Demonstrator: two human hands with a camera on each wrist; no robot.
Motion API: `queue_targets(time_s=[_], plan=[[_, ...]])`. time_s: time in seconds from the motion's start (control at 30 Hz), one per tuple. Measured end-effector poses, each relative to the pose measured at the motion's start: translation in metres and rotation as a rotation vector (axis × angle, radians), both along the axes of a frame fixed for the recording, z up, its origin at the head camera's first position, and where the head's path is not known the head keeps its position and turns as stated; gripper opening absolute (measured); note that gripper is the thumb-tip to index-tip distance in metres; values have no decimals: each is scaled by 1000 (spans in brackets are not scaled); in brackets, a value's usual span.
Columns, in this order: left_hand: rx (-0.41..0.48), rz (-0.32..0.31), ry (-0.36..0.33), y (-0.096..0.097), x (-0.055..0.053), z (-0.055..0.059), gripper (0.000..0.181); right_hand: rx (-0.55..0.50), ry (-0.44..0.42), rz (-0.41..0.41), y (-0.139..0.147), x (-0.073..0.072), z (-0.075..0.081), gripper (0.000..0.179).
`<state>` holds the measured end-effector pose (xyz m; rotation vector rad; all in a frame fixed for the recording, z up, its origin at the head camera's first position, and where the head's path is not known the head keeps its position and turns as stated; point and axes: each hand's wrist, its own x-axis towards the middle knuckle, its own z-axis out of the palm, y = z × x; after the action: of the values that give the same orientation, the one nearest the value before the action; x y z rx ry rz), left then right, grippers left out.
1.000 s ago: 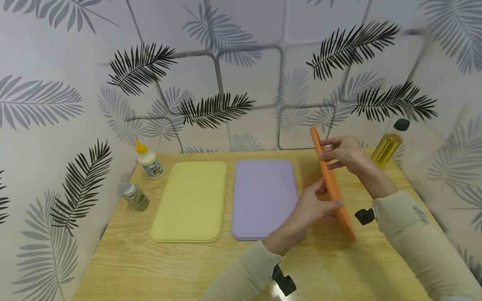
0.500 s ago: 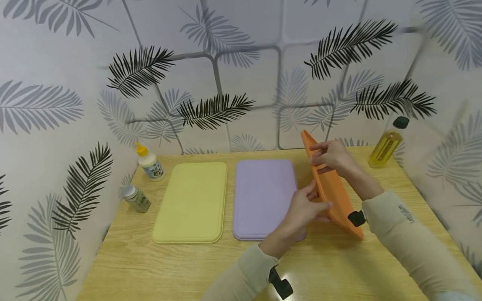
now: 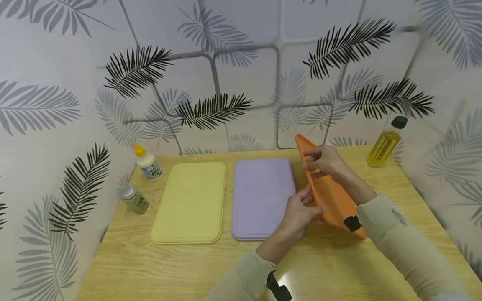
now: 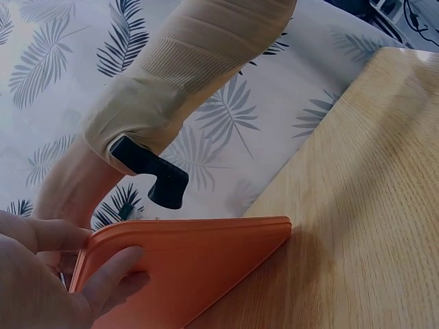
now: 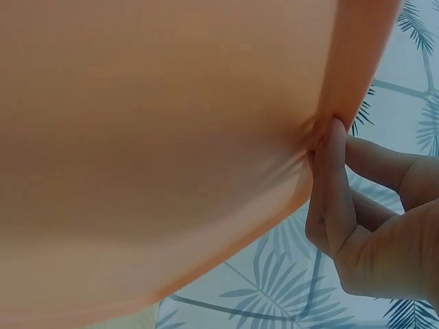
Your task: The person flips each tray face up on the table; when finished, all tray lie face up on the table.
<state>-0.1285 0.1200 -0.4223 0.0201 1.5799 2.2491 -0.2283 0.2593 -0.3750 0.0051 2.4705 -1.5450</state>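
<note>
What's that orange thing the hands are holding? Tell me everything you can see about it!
The orange thing is thin and smooth, with rounded corners and a low raised rim, like a shallow tray or lid. It looks like plastic. It is tilted up on edge, leaning toward the purple board. The left hand and right hand grip its upper edge. I can't tell whether its lower edge touches the table.

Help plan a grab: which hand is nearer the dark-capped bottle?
The right hand: it's left of the bottle; the left hand is farther left, by the purple panel.
</note>
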Motion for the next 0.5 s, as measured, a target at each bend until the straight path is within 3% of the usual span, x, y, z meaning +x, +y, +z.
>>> queue_targets(time_s=[0.3, 0.5], plan=[[-32, 4, 28, -4, -1, -2, 75, 7, 2, -5, 25, 2, -17, 51], [-61, -1, 35, -5, -3, -3, 77, 205, -41, 1, 80, 10, -49, 57]])
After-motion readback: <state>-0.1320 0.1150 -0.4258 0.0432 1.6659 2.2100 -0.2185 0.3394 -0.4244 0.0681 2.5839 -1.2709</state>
